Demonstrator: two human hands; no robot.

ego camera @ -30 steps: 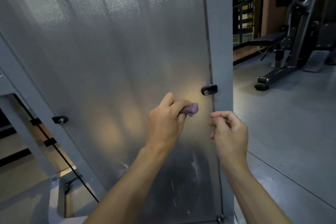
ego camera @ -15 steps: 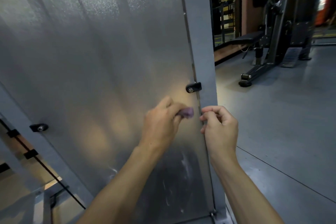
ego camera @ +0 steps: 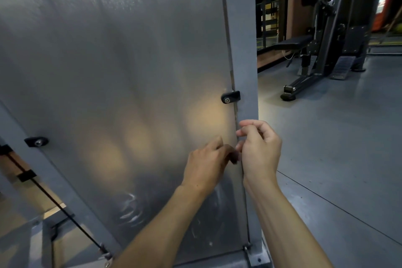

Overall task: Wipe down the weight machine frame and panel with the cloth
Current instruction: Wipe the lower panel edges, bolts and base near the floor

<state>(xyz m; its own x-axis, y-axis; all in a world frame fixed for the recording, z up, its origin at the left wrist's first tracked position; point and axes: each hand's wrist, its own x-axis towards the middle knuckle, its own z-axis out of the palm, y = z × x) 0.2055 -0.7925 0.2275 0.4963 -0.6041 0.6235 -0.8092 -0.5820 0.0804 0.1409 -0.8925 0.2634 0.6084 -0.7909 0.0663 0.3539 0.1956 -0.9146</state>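
Head view: left hand grips cloth against panel; right hand curled, touching cloth beside it.

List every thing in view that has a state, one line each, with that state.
left hand: grips the cloth against the panel.
cloth: bunched, mostly hidden between the hands.
right hand: fingers curled, beside the frame post; any hold unclear.
panel: upright, smeared near the bottom.
clip: bolted across panel and post.
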